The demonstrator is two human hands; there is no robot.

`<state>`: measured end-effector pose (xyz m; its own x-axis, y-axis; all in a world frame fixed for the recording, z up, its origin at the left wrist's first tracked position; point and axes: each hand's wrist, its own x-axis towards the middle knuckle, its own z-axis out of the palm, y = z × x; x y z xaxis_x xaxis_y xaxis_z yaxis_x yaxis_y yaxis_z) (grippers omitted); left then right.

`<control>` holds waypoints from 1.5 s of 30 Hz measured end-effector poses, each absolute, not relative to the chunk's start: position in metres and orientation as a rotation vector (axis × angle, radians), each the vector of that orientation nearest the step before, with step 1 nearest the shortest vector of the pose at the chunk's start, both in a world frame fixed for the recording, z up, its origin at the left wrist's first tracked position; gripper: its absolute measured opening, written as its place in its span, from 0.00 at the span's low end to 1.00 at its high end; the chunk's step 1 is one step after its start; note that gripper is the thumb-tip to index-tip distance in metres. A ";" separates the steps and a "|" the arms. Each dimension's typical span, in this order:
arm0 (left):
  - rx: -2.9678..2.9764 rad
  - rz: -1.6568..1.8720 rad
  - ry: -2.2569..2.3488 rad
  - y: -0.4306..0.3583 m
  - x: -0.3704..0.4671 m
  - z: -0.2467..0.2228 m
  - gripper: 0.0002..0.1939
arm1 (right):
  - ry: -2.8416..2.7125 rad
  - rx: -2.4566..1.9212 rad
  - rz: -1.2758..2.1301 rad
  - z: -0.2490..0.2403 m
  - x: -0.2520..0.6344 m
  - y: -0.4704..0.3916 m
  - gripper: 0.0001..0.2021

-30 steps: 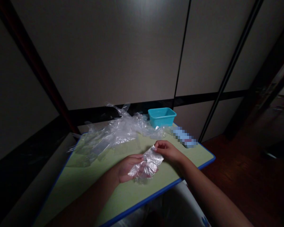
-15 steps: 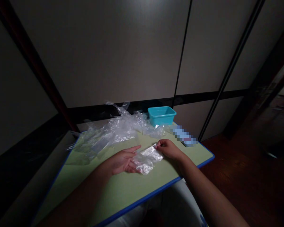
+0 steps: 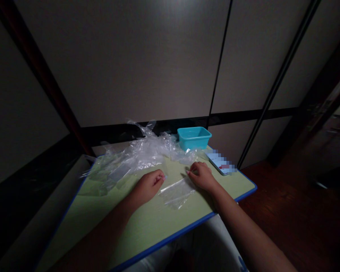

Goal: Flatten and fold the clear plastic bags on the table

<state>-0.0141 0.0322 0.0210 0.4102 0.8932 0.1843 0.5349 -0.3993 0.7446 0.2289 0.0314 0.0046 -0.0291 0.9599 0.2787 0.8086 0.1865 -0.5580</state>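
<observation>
A clear plastic bag (image 3: 178, 192) lies flattened on the pale green table (image 3: 147, 230), between my two hands. My left hand (image 3: 150, 184) is closed, thumb against curled fingers, just above and left of the bag's upper left corner; whatever it may pinch is too small to make out. My right hand (image 3: 201, 176) rests at the bag's upper right end with curled fingers, thumb and index finger slightly apart. Whether those fingers grip the film cannot be made out.
Behind the hands spreads a heap of crumpled clear plastic (image 3: 147, 151). A turquoise basket (image 3: 194, 139) stands at the back edge, and a phone (image 3: 219, 162) lies to the right. Wardrobe doors (image 3: 147, 68) rise behind the table.
My left hand has gone from spread fingers beside the bag to closed, a little higher. The bag, crumpled before, now lies flatter. My right thumb and fingers have parted slightly.
</observation>
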 end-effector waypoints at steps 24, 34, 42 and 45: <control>2.496 0.675 1.562 0.036 -0.024 0.007 0.12 | -2.475 -0.944 0.609 0.014 0.240 0.072 0.08; 2.436 0.534 1.664 0.039 -0.021 0.002 0.17 | -2.508 -0.938 0.580 0.013 0.235 0.062 0.09; 2.426 0.504 1.628 0.039 -0.024 0.007 0.17 | -2.439 -0.883 0.723 0.014 0.233 0.062 0.07; 2.429 0.495 1.620 0.040 -0.024 0.006 0.16 | -2.361 -0.839 0.861 0.015 0.233 0.060 0.06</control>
